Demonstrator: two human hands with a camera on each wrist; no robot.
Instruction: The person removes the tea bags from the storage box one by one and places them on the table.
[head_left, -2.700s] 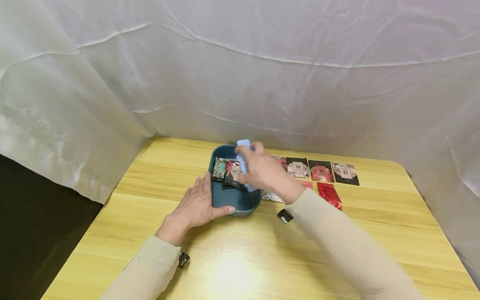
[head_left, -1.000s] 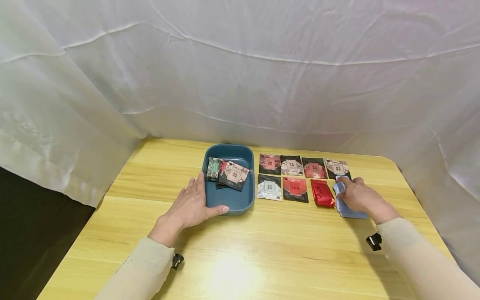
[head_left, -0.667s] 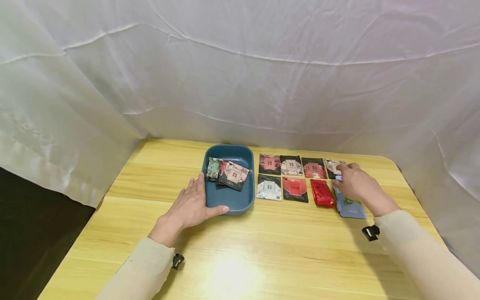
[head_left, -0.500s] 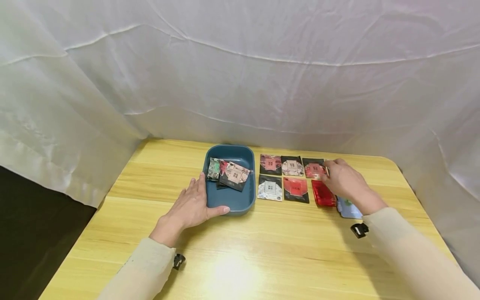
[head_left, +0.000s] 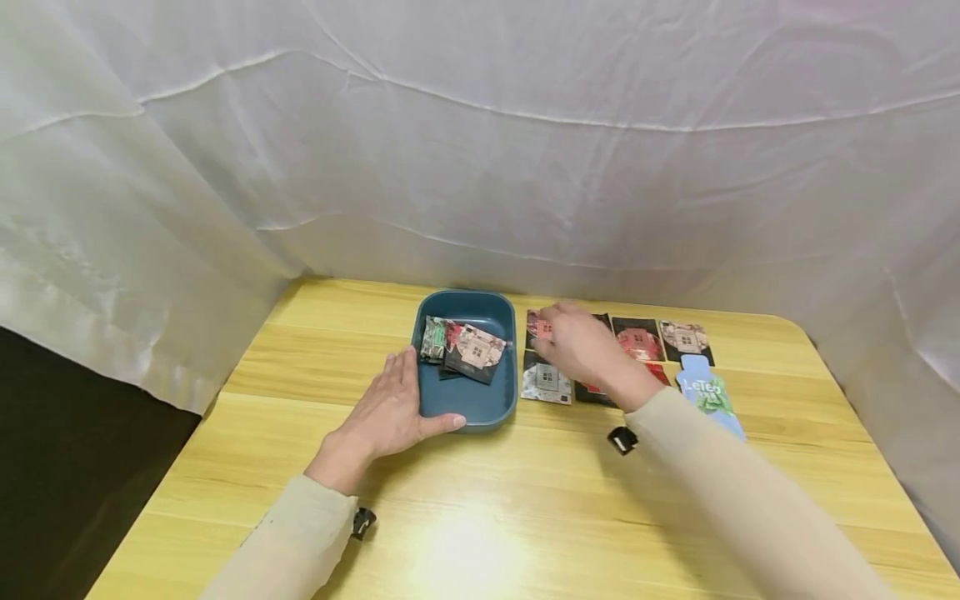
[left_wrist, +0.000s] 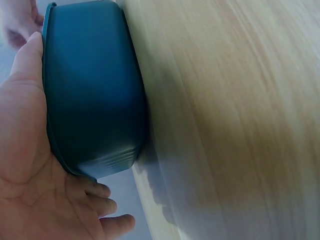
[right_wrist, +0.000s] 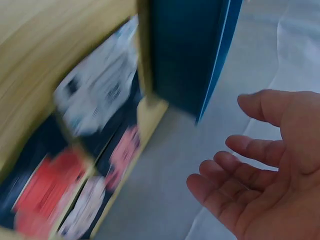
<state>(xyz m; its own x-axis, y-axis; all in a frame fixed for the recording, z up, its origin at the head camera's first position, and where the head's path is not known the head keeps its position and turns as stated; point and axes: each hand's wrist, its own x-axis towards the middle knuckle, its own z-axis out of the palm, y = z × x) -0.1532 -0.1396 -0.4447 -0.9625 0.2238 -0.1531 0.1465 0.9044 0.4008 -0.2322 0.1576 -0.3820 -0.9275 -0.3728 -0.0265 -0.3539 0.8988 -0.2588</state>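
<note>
My left hand (head_left: 386,412) lies along the left side of a dark blue plastic bin (head_left: 468,404), fingers straight and thumb along the front rim. In the left wrist view its palm faces the bin wall (left_wrist: 95,75). Inside the bin are a green patterned sachet (head_left: 435,338) and a flowery black sachet (head_left: 477,350) overlapping others. My right hand (head_left: 588,346) hovers over the laid-out sachets, right of the bin, partly covering them. The right wrist view shows its fingers (right_wrist: 215,172) loosely bent, with nothing in them. A light blue bottle-shaped packet (head_left: 705,392) lies at the right.
Two rows of flat sachets lie right of the bin, among them a white-and-black sachet (head_left: 546,379), a red-and-black sachet (head_left: 637,337) and a red foil packet (head_left: 657,372). A pale curtain (head_left: 480,183) hangs behind the wooden table (head_left: 525,517).
My right hand carried the light blue packet from the bin to the lower row's right end and let it go. It then moved back left over the sachets. The left hand stays at the bin.
</note>
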